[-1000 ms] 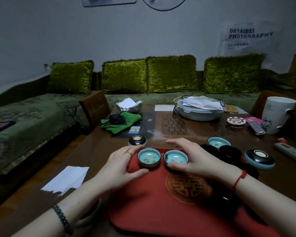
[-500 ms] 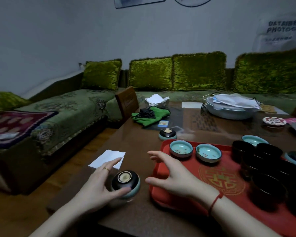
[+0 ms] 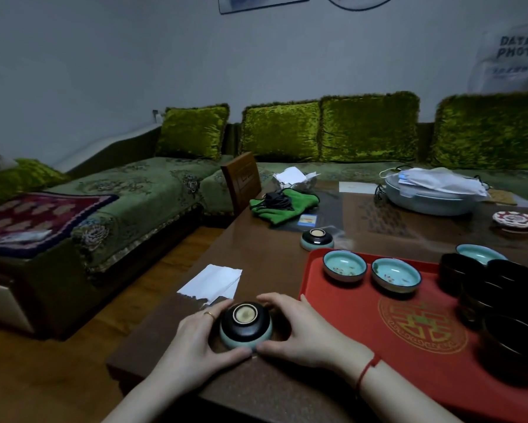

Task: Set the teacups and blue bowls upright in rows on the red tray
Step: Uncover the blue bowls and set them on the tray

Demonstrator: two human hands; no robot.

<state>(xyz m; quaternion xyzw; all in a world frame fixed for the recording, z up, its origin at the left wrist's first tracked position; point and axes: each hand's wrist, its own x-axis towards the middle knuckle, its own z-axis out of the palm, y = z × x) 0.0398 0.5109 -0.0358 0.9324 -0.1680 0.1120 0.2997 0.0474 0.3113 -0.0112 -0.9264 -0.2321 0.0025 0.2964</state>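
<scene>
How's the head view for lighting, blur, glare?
Head view: dim, bluish light; black teacups on the red tray sink into shadow; faint glare on the table beyond it; poster at right edge smeared; upside-down bowl between left hand and right hand is sharp.

Left hand at nine o'clock, right hand at three, curled fingers cupping overturned bowl, thumbs nearly touching
</scene>
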